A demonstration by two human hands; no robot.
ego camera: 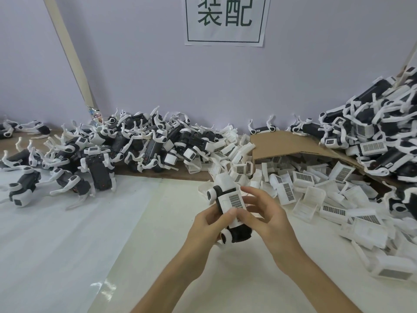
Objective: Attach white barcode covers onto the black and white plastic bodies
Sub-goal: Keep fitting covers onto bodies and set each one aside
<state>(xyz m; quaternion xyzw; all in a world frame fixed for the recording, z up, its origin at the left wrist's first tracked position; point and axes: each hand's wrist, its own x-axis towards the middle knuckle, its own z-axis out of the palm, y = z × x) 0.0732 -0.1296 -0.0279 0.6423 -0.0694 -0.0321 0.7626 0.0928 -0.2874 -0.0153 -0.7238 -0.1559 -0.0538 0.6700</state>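
Note:
I hold one black and white plastic body above the table's middle, its long axis running away from me. A white barcode cover lies on its top face, barcode panel up. My left hand grips the body from the left, thumb on the cover's near edge. My right hand holds it from the right, fingers curled over the cover's right side. The body's underside is hidden by my hands.
A heap of black and white bodies lies at the back left. Loose white barcode covers spread at the right, beside a cardboard sheet. Another pile of bodies rises at the far right. White sheeting covers the table.

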